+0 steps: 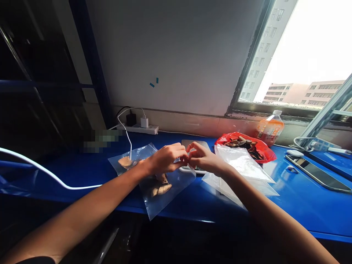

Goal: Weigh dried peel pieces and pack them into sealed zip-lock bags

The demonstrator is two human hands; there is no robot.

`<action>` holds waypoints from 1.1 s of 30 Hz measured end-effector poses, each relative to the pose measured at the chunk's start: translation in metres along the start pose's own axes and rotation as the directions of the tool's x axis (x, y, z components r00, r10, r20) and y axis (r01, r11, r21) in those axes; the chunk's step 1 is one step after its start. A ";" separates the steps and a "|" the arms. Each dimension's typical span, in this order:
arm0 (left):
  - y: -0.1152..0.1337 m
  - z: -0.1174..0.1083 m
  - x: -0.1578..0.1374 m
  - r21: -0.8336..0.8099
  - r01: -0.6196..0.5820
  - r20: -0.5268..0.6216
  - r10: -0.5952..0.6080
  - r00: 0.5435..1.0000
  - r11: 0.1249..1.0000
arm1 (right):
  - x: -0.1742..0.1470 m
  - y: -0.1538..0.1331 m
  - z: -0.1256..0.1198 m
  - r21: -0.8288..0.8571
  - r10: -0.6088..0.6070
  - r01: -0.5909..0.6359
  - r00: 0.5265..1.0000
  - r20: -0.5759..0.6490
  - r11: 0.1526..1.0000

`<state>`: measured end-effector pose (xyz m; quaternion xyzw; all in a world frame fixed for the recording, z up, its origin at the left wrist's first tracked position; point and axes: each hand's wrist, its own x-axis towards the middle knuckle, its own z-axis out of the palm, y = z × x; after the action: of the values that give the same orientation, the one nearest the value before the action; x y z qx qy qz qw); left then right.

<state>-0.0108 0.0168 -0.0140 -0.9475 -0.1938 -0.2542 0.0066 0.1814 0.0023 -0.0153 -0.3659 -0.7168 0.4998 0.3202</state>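
My left hand (pixel 171 157) and my right hand (pixel 202 158) meet above the blue table, fingers closed in pinches. Between them is the upper corner of a clear plastic bag (pixel 180 185). Several brown dried slices (pixel 161 189) lie inside the bag, whose lower corner hangs past the table's front edge. Left of it, partly under my left forearm, another clear bag (pixel 141 153) holds a similar piece (pixel 125 161). Behind my hands stands a small scale (pixel 183 143), mostly hidden by them.
Flat clear bags (pixel 238 161) are stacked to the right. Behind them, a red plastic bag (pixel 266 152) holds dark dried pieces. A drink bottle (pixel 271 128) stands by the window. A phone (pixel 319 172) lies at the right. A white cable (pixel 55 178) runs across the left, near a power strip (pixel 137 128).
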 end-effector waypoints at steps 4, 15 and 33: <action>0.001 -0.004 -0.001 0.010 0.023 -0.025 -0.023 0.999 1.000 | -0.001 -0.001 -0.001 -0.021 -0.015 0.015 1.000 0.005 1.000; 0.006 -0.006 0.003 0.124 -0.027 0.032 0.024 0.999 0.992 | 0.005 -0.001 0.011 -0.480 -0.169 0.008 0.941 -0.293 0.877; 0.000 -0.030 -0.003 -0.028 0.212 0.151 -0.206 0.967 0.977 | -0.002 -0.003 0.011 -0.680 -0.350 0.232 0.936 -0.039 0.696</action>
<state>-0.0277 0.0127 0.0105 -0.9379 -0.2868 -0.1871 -0.0555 0.1727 -0.0053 -0.0162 -0.3772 -0.8670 0.1219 0.3019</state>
